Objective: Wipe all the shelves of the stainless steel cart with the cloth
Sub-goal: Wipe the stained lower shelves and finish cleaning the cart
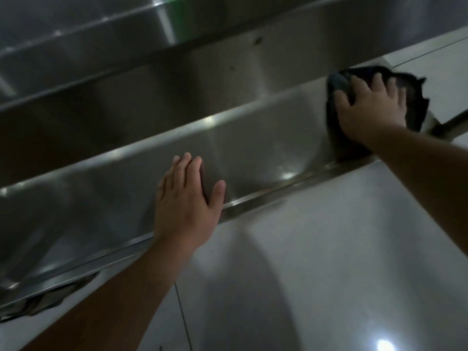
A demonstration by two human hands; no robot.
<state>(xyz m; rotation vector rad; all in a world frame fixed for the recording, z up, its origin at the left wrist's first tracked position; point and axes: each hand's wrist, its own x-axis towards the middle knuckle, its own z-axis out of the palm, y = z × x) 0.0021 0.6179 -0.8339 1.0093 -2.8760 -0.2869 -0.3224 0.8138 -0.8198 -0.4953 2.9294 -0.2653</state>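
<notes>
Pale glossy tiled floor (329,262) fills the lower frame. At centre, the left hand (186,196) lies flat, fingers straight, on the brushed stainless steel cart shelf (253,150), likely steadying the cart. Upper right, the right hand (372,107) presses the dark crumpled cloth (412,97) at the shelf's end, fingers spread. Higher steel surfaces blur; how many shelves the cart has is unclear.

A pale, glossy tiled floor (329,262) is lying below, reflecting a bright light spot (385,345) and showing thin dark grout lines (181,310).
</notes>
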